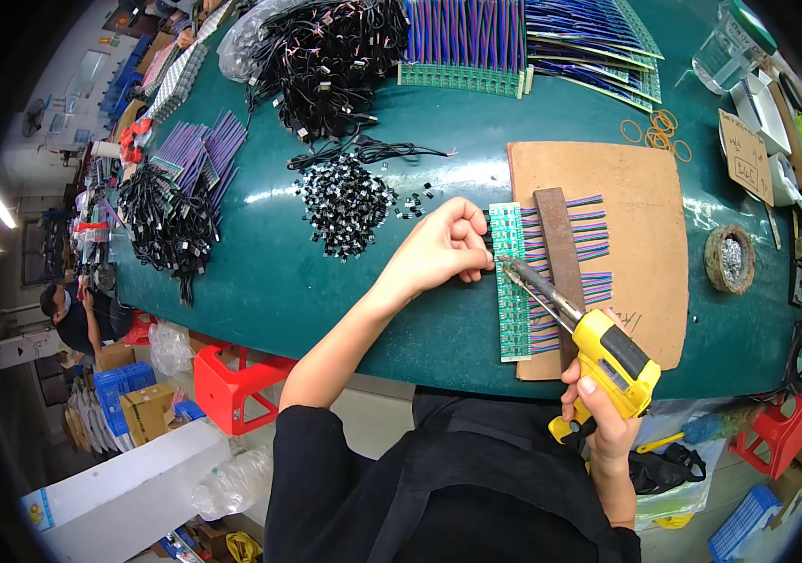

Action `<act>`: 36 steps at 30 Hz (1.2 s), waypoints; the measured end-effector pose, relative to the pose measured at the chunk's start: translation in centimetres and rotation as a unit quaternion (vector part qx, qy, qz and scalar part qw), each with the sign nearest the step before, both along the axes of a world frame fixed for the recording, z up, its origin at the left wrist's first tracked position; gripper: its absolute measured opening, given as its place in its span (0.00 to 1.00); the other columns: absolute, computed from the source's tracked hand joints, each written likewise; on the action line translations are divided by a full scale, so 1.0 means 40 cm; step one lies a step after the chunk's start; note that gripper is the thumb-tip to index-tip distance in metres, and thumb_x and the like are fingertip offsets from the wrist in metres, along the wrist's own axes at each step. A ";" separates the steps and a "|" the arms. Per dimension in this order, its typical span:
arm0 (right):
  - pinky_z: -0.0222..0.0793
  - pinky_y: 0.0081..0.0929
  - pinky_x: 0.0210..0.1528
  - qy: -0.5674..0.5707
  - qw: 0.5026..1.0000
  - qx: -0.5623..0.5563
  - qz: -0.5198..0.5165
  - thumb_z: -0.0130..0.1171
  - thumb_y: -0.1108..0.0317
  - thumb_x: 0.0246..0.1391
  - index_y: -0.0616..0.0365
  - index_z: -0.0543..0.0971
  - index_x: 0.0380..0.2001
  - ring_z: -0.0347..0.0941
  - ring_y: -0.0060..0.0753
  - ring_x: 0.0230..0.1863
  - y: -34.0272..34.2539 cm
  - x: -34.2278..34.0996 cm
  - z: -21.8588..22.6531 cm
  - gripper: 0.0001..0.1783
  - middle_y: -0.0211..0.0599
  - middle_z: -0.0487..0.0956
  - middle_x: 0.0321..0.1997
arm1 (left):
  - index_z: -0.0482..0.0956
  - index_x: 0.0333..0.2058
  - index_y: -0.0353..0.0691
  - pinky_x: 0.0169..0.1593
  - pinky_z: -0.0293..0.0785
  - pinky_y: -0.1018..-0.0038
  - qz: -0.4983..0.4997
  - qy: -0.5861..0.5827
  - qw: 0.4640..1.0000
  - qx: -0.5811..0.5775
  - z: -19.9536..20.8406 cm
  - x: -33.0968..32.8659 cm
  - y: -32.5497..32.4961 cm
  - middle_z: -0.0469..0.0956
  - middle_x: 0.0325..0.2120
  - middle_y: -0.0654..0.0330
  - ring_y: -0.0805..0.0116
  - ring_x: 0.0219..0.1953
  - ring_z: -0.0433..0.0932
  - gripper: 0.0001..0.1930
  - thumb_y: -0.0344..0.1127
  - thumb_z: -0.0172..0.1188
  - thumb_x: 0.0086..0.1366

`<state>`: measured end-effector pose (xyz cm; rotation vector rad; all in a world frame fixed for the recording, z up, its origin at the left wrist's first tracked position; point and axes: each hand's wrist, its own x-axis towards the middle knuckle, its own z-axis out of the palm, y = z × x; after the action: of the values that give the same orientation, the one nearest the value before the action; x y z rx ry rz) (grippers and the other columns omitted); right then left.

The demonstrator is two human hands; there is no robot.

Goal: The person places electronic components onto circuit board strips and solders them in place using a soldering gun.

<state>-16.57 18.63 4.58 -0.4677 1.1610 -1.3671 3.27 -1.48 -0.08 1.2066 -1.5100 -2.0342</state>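
Observation:
A green circuit board panel (514,319) lies on a brown cardboard sheet (650,235), with rows of purple, blue and black wires (593,249) running off to its right. Across those wires rests a brown flat bar (560,244). My right hand (605,413) is wrapped round the handle of a yellow soldering gun (615,361), its tip at the panel's upper middle. At the panel's left edge, close to that tip, my left hand (443,246) is closed in a pinch. What its fingertips hold is too small and covered to make out. Small dark parts show along the edge just above them.
Left of my hands sits a heap of small black connectors (345,202). Black cable bundles (326,66) and wired boards (462,80) lie farther back on the green table (270,310). Rubber bands (661,129), a jar (731,52) and a round tin (729,258) stand right.

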 end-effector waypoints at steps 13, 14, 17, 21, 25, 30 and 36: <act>0.73 0.18 0.25 0.026 0.999 0.016 0.016 0.56 0.79 0.50 0.67 0.57 0.63 0.74 0.24 0.26 0.006 0.000 0.006 0.36 0.42 0.77 0.31 | 0.65 0.36 0.40 0.25 0.71 0.82 0.003 -0.001 1.000 -0.010 -0.006 0.000 0.003 0.78 0.22 0.60 0.77 0.20 0.74 0.14 0.22 0.60 0.54; 0.73 0.18 0.25 0.032 0.999 0.013 0.020 0.55 0.79 0.50 0.67 0.57 0.63 0.74 0.24 0.27 0.006 0.000 0.006 0.36 0.42 0.77 0.31 | 0.65 0.36 0.40 0.25 0.71 0.82 0.004 -0.001 1.000 -0.011 -0.006 0.001 0.003 0.78 0.22 0.60 0.77 0.20 0.74 0.14 0.22 0.60 0.54; 0.74 0.19 0.25 0.033 0.999 0.002 0.003 0.55 0.79 0.50 0.67 0.56 0.63 0.74 0.26 0.29 0.010 0.008 0.006 0.37 0.42 0.77 0.32 | 0.65 0.36 0.40 0.25 0.71 0.82 0.004 0.000 1.000 -0.013 -0.006 0.001 0.003 0.78 0.22 0.60 0.77 0.20 0.74 0.14 0.22 0.60 0.54; 0.75 0.20 0.26 0.025 0.999 -0.023 -0.032 0.54 0.78 0.50 0.68 0.55 0.63 0.74 0.29 0.33 0.017 0.009 0.006 0.37 0.42 0.76 0.33 | 0.65 0.37 0.39 0.27 0.72 0.82 0.002 -0.011 1.000 -0.029 0.003 0.000 0.014 0.78 0.23 0.60 0.77 0.22 0.75 0.13 0.24 0.59 0.56; 0.75 0.21 0.25 0.034 0.999 -0.017 -0.038 0.53 0.76 0.49 0.69 0.55 0.63 0.74 0.30 0.33 0.025 0.001 0.002 0.37 0.43 0.75 0.33 | 0.67 0.41 0.36 0.33 0.75 0.79 0.013 -0.047 0.990 -0.131 0.034 0.026 0.030 0.78 0.28 0.59 0.75 0.28 0.77 0.11 0.26 0.56 0.60; 0.73 0.20 0.24 0.040 0.998 -0.029 -0.044 0.52 0.74 0.50 0.66 0.53 0.64 0.72 0.33 0.34 0.034 -0.010 -0.008 0.37 0.45 0.74 0.34 | 0.79 0.35 0.35 0.36 0.72 0.79 0.113 -0.252 0.866 -0.416 0.072 0.104 0.016 0.77 0.29 0.61 0.76 0.30 0.74 0.06 0.25 0.57 0.59; 0.73 0.20 0.24 0.040 0.998 -0.031 -0.035 0.52 0.73 0.50 0.66 0.53 0.64 0.72 0.33 0.34 0.030 -0.014 -0.012 0.38 0.45 0.74 0.34 | 0.79 0.34 0.39 0.40 0.72 0.69 0.027 -0.261 0.845 -0.467 0.037 0.112 0.036 0.73 0.31 0.59 0.61 0.36 0.74 0.06 0.29 0.61 0.55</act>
<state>-17.11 19.81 4.10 -0.5353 1.2122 -1.4586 7.73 -0.04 1.42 1.3300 -2.2523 -0.6663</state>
